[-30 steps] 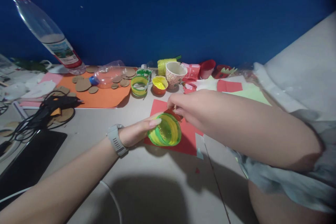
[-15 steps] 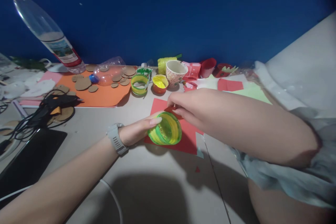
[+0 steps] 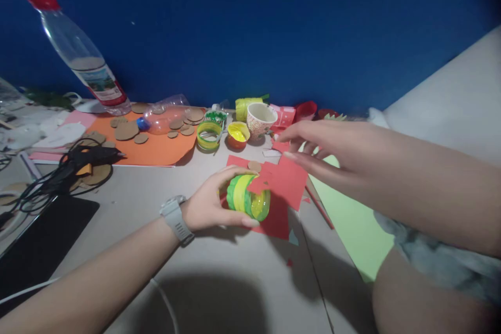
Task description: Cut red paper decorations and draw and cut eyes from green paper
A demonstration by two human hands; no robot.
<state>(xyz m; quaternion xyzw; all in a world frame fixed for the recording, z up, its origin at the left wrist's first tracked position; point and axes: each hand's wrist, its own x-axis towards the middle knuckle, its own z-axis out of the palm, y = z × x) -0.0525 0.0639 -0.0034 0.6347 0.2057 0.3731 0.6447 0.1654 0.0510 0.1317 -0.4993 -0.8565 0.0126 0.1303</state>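
My left hand (image 3: 213,198) wraps round a small green-and-yellow striped cup (image 3: 239,194), tipped on its side with its see-through end facing right. A jagged bit of red paper (image 3: 259,183) shows at the cup's upper right edge; I cannot tell whether it is stuck on. Behind and below the cup, red paper sheets (image 3: 287,180) overlap on the table. My right hand (image 3: 317,148) hovers above their far right side, thumb and forefinger apart. Red scraps (image 3: 279,145) show between those fingertips, seemingly on the table beyond.
A patterned white cup (image 3: 260,120), a small yellow-lined cup (image 3: 238,135) and a striped ring (image 3: 209,136) stand behind. Leftward lie orange paper (image 3: 156,143) with cardboard discs, a corded glue gun (image 3: 94,154) and a dark tablet (image 3: 50,245). Green paper (image 3: 348,219) lies right.
My right hand has left the cup, moving right and up, its fingers spreading. My left hand has turned the cup from mouth-up tilt onto its side. The green paper has come into fuller view.
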